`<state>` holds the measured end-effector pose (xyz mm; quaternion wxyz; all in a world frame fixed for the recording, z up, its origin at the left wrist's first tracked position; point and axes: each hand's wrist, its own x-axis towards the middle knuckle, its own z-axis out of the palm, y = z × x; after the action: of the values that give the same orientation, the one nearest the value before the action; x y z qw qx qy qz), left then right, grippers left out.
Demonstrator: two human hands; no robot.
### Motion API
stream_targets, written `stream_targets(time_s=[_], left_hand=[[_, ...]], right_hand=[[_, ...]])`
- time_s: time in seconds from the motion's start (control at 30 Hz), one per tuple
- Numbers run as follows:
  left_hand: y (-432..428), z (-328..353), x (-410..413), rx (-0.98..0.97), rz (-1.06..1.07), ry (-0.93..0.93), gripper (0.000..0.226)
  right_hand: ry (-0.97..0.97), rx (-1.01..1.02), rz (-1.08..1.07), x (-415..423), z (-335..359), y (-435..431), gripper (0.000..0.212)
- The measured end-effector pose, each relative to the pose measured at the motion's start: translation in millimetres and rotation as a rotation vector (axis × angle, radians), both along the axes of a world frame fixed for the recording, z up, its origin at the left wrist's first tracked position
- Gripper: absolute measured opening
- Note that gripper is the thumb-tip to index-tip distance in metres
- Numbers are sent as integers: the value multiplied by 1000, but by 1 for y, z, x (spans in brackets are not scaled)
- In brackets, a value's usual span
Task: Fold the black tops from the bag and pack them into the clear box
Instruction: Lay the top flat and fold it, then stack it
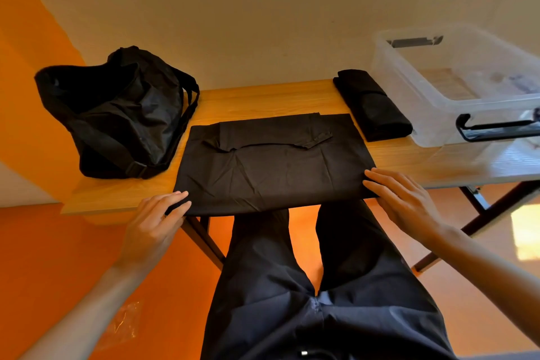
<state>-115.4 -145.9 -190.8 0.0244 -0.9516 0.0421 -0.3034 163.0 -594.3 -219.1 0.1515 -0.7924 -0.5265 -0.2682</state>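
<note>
Wrinkles cross rectangular black top (271,166) on wooden table (263,99).

Left hand (155,222), right hand (400,199) bare; loose dark navy trousers (277,301), creased.

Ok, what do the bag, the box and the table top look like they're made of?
Bag: thin black synthetic, probably nylon; faint sheen, slumped creases.
Box: clear rigid plastic, glossy; table shows through.
Table top: wood or wood-look laminate; visible grain, smooth finish.
</note>
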Motion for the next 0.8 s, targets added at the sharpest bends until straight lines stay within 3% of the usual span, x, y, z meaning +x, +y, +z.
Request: stream_targets(time_s=[0.27, 0.47, 0.8], left_hand=[[-1, 10, 3, -73, -10, -46, 24], [-4, 22, 6, -142, -28, -108, 24], [20, 71, 53, -214, -4, -193, 11]], right_hand=[[81, -23, 107, 5, 14, -11, 30], [215, 153, 73, -6, 38, -2, 29], [404, 186, -7, 23, 96, 24, 32]])
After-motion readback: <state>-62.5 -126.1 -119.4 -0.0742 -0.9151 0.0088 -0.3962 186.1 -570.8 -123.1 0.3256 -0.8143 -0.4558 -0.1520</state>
